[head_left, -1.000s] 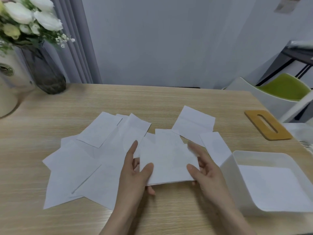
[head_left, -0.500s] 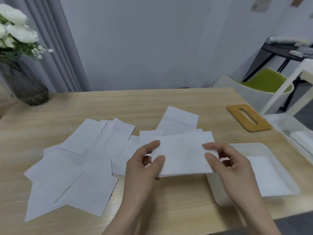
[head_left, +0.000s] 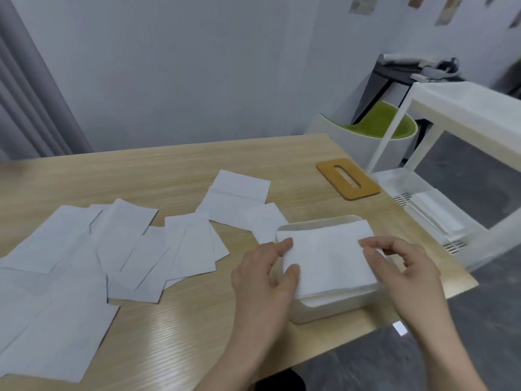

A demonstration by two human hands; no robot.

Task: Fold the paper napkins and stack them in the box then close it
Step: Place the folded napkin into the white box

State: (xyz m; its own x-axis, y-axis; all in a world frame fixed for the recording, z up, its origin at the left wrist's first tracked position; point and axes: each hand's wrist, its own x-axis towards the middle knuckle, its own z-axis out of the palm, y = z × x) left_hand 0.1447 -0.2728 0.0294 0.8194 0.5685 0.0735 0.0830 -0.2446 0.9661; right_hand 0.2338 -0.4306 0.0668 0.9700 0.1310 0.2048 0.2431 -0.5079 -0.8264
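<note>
A folded white napkin [head_left: 328, 256] lies across the top of the white box [head_left: 321, 313], which stands near the table's right front corner. My left hand [head_left: 265, 280] pinches the napkin's left edge between thumb and forefinger. My right hand [head_left: 406, 269] pinches its right edge the same way. Most of the box's opening is hidden under the napkin. Several unfolded white napkins [head_left: 118, 244] lie spread over the wooden table [head_left: 174, 170] to the left. The box's wooden lid [head_left: 348, 178], with a slot in it, lies flat at the table's far right.
A white shelf rack [head_left: 451, 176] stands just right of the table, holding a tray of white sheets. A white chair with a green seat [head_left: 380, 128] is behind the table's far right corner. Grey curtain hangs at the left.
Both hands have carried the folded napkin to the right, from in front of me over to the top of the box. The view has swung right, so the flower vase is out of sight.
</note>
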